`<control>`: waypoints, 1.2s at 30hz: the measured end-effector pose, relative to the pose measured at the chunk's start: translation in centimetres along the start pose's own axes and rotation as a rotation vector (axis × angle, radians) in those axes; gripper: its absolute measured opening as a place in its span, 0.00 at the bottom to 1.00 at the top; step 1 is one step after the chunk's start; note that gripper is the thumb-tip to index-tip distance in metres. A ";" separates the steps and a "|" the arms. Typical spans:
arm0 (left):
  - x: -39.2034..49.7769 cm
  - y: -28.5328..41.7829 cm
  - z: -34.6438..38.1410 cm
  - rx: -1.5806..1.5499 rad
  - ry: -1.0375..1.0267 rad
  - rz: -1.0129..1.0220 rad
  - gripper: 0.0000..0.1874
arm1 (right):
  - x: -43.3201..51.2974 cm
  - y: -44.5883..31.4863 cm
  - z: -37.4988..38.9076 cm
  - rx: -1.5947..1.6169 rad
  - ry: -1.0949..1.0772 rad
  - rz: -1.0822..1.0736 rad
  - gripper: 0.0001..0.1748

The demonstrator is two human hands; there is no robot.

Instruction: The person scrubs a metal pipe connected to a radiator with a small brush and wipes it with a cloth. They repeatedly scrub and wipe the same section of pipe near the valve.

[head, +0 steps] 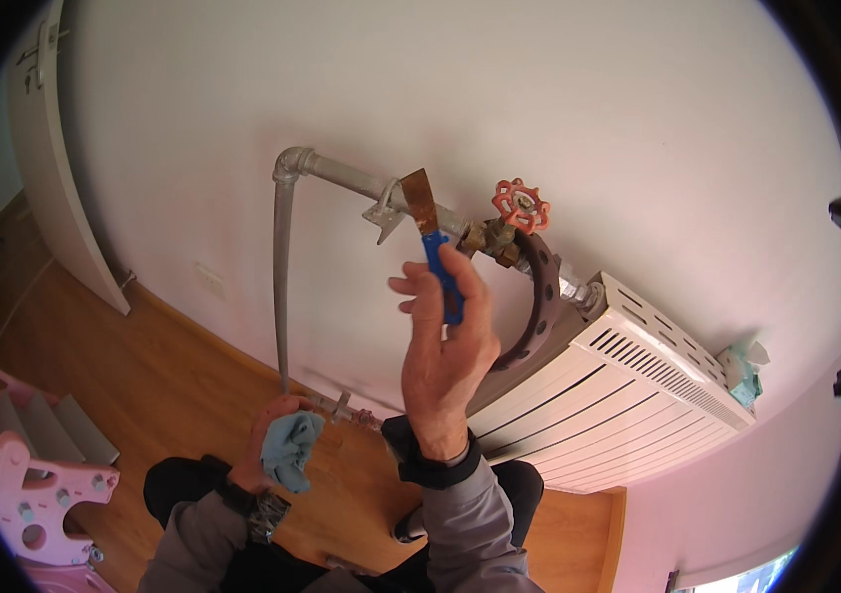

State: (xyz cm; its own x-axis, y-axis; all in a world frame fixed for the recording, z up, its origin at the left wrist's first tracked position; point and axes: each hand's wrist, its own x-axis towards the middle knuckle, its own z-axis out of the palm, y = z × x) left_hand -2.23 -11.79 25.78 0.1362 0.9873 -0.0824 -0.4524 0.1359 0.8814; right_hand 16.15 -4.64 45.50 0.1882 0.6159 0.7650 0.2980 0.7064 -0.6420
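Raised in front of the heating pipe, my right hand (450, 356) grips a putty knife by its blue handle (444, 278). The knife's rusty brown blade (419, 199) points up and overlaps the silver-painted pipe (346, 176) in view; whether they touch, I cannot tell. Lower and to the left, my left hand (248, 459) holds a crumpled light-blue cloth (291, 451). Right of the blade is a brass valve (498, 236) with a red handwheel (521, 205). A dark ring with holes (548, 289) hangs around the pipework there.
A white radiator (613, 400) stands along the wall at right, with a teal-and-white packet (743, 374) on top. Near the floor is a lower pipe valve (365, 417). Pink plastic furniture (42, 482) stands at left, beyond it a door (68, 185).
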 end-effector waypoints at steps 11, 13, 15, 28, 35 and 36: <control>-0.1 0.2 0.4 0.142 0.000 0.143 0.18 | -1.5 0.0 -0.9 -0.111 -0.060 -0.065 0.15; -0.1 -0.1 0.1 0.205 -0.012 0.224 0.18 | -1.8 -0.3 -1.4 -0.086 -0.034 -0.084 0.16; -0.1 -0.4 -0.4 0.285 -0.052 0.273 0.17 | -2.0 -0.4 -1.7 -0.065 -0.028 -0.081 0.17; 0.1 -1.0 -0.7 0.285 -0.094 0.190 0.14 | -1.3 0.4 -1.3 -0.031 -0.090 -0.089 0.19; 0.5 -0.5 -1.1 0.476 -0.145 0.337 0.17 | -3.4 -0.8 -3.5 -0.054 0.123 -0.075 0.16; 0.5 -0.5 -1.0 0.390 -0.136 0.277 0.16 | -3.6 -1.0 -3.8 -0.045 0.138 -0.056 0.16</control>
State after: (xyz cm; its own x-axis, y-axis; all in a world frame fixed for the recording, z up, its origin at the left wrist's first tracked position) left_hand -2.84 -11.30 24.77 0.1831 0.9587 0.2176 -0.1275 -0.1963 0.9722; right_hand 18.70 -8.88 43.58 0.2959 0.5203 0.8011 0.3524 0.7200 -0.5978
